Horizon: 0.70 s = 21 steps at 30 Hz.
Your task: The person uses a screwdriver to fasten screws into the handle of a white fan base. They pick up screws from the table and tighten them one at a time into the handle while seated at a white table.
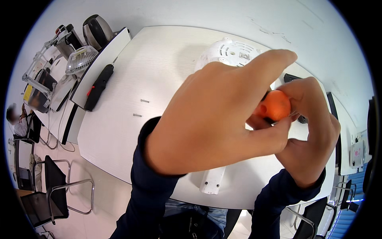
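In front of my chest, both hands close around a small, rounded orange part (278,105) with a hole in its side. My left hand (207,119) curls about its left side, the index finger stretched past it and the thumb below. The bent fingers of my right hand (316,123) grip the right side. Part of the orange piece and several fingertips are hidden. Behind my left hand lies a white plastic appliance body (234,51) with a round, slotted end. A white post with two dark holes (213,181) sticks out below that hand.
Two small screws (145,100) lie on the white table (115,131), left of my hands. A black electric screwdriver (99,87) with a red switch rests by the table's left edge. Beyond stand a kettle (97,31) and a caged fan heater (81,59). A person sits far left.
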Motion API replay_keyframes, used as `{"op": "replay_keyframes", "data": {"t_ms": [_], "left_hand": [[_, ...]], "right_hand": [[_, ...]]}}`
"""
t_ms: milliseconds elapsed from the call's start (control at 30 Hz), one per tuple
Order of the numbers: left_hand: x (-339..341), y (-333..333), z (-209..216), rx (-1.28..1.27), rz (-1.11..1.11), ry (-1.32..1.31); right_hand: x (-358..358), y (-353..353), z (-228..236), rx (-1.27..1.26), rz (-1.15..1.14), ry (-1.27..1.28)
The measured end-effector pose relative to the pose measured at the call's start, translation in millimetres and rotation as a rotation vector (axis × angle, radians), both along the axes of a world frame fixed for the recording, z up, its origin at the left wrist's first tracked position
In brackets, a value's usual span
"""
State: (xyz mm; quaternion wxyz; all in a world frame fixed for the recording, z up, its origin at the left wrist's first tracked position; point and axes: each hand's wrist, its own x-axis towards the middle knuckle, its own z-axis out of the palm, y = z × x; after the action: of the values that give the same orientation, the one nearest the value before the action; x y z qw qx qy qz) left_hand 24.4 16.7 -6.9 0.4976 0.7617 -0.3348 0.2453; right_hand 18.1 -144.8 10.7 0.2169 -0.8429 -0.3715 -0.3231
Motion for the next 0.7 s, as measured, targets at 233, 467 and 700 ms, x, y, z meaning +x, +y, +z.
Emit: {"op": "replay_keyframes", "data": {"t_ms": [233,467,700], "left_hand": [[-13.9,-0.5,20.6,0.065,0.255,0.038],[-1.9,-1.0,-8.3,-0.141,0.007,-0.088],[1.6,-4.9,0.5,0.037,0.189,-0.043]], "right_hand": [[6.6,0.6,-2.4,0.003,0.069,-0.013],[0.2,6.1,-1.4,0.040,0.076,0.080],[5.2,-6.6,-4.6,-0.010,-0.004,-0.018]]}}
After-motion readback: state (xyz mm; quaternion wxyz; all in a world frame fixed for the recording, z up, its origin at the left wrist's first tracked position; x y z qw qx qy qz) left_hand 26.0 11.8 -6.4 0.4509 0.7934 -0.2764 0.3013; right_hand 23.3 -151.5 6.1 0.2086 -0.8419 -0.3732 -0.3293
